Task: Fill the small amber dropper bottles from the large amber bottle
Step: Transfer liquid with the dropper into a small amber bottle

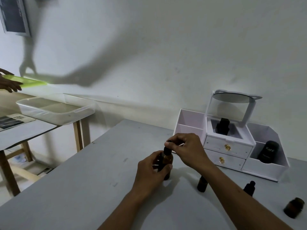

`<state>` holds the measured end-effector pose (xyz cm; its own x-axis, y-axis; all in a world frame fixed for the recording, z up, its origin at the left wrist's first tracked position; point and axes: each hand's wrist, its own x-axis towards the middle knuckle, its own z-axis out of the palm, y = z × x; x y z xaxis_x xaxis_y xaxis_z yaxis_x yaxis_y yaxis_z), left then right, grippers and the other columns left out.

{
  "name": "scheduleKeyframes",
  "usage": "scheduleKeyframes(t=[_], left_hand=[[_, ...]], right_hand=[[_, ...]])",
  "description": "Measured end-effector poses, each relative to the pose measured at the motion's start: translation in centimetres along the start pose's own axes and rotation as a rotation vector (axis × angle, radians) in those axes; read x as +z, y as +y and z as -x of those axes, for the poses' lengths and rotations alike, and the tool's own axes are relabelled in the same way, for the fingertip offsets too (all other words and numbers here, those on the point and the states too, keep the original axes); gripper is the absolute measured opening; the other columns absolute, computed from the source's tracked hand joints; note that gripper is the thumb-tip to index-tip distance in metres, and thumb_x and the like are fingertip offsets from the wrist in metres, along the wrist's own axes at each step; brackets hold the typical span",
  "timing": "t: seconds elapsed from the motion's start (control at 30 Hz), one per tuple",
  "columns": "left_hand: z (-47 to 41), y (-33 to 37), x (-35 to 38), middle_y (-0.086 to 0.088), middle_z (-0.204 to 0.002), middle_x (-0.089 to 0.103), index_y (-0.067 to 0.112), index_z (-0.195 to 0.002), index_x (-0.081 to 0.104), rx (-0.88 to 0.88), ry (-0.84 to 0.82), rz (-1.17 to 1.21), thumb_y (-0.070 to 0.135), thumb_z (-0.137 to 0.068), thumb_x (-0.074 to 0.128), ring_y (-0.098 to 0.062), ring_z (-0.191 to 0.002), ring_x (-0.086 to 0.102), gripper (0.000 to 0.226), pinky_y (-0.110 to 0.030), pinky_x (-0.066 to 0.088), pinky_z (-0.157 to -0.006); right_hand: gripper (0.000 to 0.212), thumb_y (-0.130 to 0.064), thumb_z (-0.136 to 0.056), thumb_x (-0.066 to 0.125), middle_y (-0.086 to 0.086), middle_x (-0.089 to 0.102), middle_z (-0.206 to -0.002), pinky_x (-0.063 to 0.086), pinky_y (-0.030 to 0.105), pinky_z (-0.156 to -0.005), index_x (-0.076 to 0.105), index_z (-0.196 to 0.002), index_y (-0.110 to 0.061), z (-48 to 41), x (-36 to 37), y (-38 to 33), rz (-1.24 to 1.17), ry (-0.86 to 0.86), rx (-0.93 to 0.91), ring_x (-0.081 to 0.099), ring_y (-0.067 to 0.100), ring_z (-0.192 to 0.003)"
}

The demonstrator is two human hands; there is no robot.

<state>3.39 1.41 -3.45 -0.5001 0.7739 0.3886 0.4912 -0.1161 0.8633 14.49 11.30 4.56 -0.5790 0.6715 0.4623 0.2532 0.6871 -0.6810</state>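
Left hand gripped large amber bottle on counter; right hand pinched its dropper cap. Three small bottles stood right of it, one uncapped; filling apparently pending.

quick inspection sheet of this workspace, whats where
surface: grey table, a few dark scuffs
job's things: large amber bottle upright on it; three small amber bottles at right, one partly behind the right forearm, one capped, one uncapped
clutter: white organiser with a mirror, holding dark containers
hands: left hand grips the large bottle's body; right hand pinches its black dropper cap
cables: nothing seen
surroundings: side table with clear tub; another person's hand holding a green sheet
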Motion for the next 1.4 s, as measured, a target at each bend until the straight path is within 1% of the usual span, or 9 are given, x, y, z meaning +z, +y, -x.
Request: scheduleKeyframes(t=[0.3,0.47,0.6,0.73,0.83,0.97,1.03,1.17,1.4], left_hand=[[0.0,0.2,0.0,0.036,-0.095,0.055,0.043,-0.112,0.055,-0.007,0.005,-0.004,0.034,-0.080,0.075,0.014,-0.086,0.058,0.039,0.002,0.043,-0.073],[0.0,0.4,0.0,0.024,-0.103,0.057,0.032,-0.123,0.059,-0.029,0.005,-0.022,0.037,-0.080,0.074,0.008,-0.087,0.056,0.046,0.002,0.042,-0.073],[0.1,0.4,0.0,0.026,-0.104,0.057,0.037,-0.120,0.057,-0.035,-0.008,-0.017,0.037,-0.081,0.074,0.004,-0.092,0.057,0.043,-0.001,0.043,-0.077],[-0.1,0.2,-0.1,0.014,-0.121,0.061,0.028,-0.131,0.054,-0.059,-0.012,-0.039,0.041,-0.077,0.075,-0.001,-0.102,0.057,0.059,-0.010,0.044,-0.086],[0.0,0.7,-0.6,0.017,-0.119,0.057,0.030,-0.135,0.050,-0.044,0.075,-0.048,0.041,-0.074,0.078,-0.002,-0.102,0.057,0.068,-0.007,0.043,-0.079],[1.1,3.3,-0.9,0.019,-0.109,0.063,0.029,-0.120,0.060,0.093,0.294,-0.014,0.027,-0.077,0.078,0.004,-0.097,0.060,0.046,-0.007,0.047,-0.074],[2.0,5.0,-0.4,0.017,-0.096,0.067,0.029,-0.108,0.064,0.168,0.303,0.032,0.021,-0.079,0.076,0.002,-0.092,0.063,0.033,-0.010,0.051,-0.075],[3.8,8.4,2.4,0.011,-0.082,0.069,0.032,-0.095,0.068,0.154,0.118,0.153,0.024,-0.079,0.076,-0.005,-0.082,0.066,0.020,-0.013,0.052,-0.071],[7.1,12.6,12.0,0.011,-0.087,0.071,0.032,-0.095,0.069,0.008,-0.320,0.296,0.027,-0.077,0.077,-0.004,-0.087,0.066,0.021,-0.018,0.054,-0.079]], right_hand=[[0.002,-0.015,-0.084,0.078,-0.005,0.076,-0.077,0.054,0.011,-0.068,0.080,-0.082,-0.014,-0.2,0.3,0.3,0.006,0.011,0.004,0.070,0.005,-0.072],[0.003,-0.016,-0.084,0.078,-0.007,0.076,-0.076,0.051,0.007,-0.067,0.080,-0.084,-0.013,0.0,0.1,0.0,-0.008,0.026,-0.015,0.070,0.000,-0.073],[0.007,-0.020,-0.084,0.078,-0.009,0.077,-0.076,0.050,0.006,-0.068,0.079,-0.088,-0.014,0.1,-0.7,-1.0,-0.044,0.051,-0.032,0.071,-0.002,-0.072],[0.009,-0.022,-0.085,0.077,-0.008,0.078,-0.077,0.051,0.008,-0.072,0.078,-0.090,-0.015,-0.4,-2.6,-2.7,-0.092,0.099,-0.063,0.073,-0.001,-0.074],[0.008,-0.024,-0.085,0.077,-0.013,0.077,-0.075,0.055,0.015,-0.076,0.078,-0.090,-0.018,-0.9,-4.5,-4.2,-0.121,0.157,-0.075,0.072,-0.002,-0.074],[0.005,-0.021,-0.086,0.076,-0.007,0.079,-0.077,0.061,0.032,-0.079,0.078,-0.090,-0.019,-0.9,-8.1,-5.9,-0.241,0.238,-0.084,0.076,0.007,-0.077],[0.005,-0.017,-0.086,0.076,-0.003,0.079,-0.080,0.062,0.033,-0.077,0.077,-0.091,-0.018,-0.5,-10.1,-6.4,-0.302,0.269,-0.085,0.077,0.012,-0.079],[0.006,-0.012,-0.087,0.074,0.000,0.080,-0.082,0.061,0.026,-0.073,0.077,-0.092,-0.015,1.5,-14.7,-6.1,-0.343,0.324,-0.084,0.077,0.016,-0.081],[0.006,-0.011,-0.085,0.075,0.003,0.079,-0.078,0.061,0.034,-0.076,0.077,-0.087,-0.016,7.6,-23.5,-1.7,-0.196,0.454,0.006,0.077,0.021,-0.079]])
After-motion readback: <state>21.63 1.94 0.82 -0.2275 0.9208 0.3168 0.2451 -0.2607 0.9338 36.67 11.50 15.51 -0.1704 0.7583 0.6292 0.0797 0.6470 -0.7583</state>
